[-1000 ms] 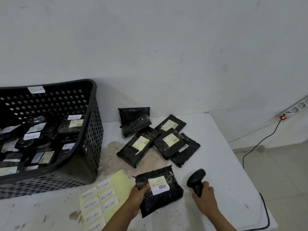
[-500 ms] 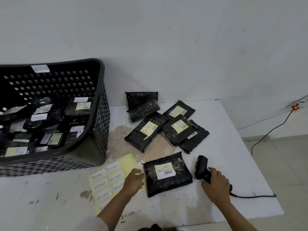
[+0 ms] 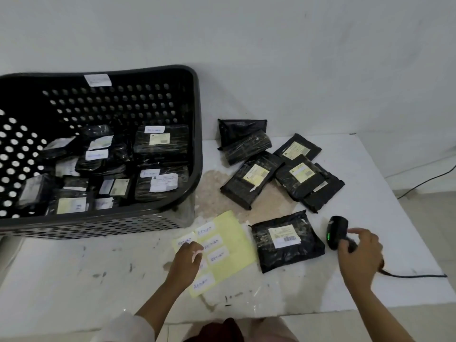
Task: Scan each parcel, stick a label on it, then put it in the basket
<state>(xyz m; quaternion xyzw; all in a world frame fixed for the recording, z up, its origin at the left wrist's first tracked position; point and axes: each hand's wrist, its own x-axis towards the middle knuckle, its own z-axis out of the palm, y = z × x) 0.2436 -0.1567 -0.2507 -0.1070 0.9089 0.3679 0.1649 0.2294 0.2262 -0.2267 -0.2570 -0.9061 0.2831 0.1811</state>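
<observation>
Head view, left to right. Far left on the bench (image 3: 61, 272): black perforated basket (image 3: 195, 134), holding many black parcels with white and yellow labels; one white label stuck on its far rim. Just right of the basket's near corner: yellow label sheet (image 3: 232, 240) lying flat, white stickers marked "RETURN" along its left part. Left hand (image 3: 188, 261) over the sheet's left side, fingers curled down onto the stickers, a white sticker edge showing at the fingertips; cannot tell whether pinched or only touched. Right of the sheet, touching or almost touching its edge: black parcel (image 3: 286, 240) flat on the bench, white barcode label facing up, no hand on it. Beyond it, toward the wall: cluster of further parcels (image 3: 274, 166), overlapping, several with yellow labels up, one leaning against the wall. Brownish stain on the bench between basket and cluster. Right of the near parcel, just beside it: black barcode scanner (image 3: 336, 230) lying on the bench, green light lit on its head. Right hand (image 3: 360, 255) wrapped round the scanner's handle, index finger stretched out, somewhat blurred. Black scanner cable (image 3: 414, 275) trailing right along the bench. Far right, off the bench: another cable on the floor.
</observation>
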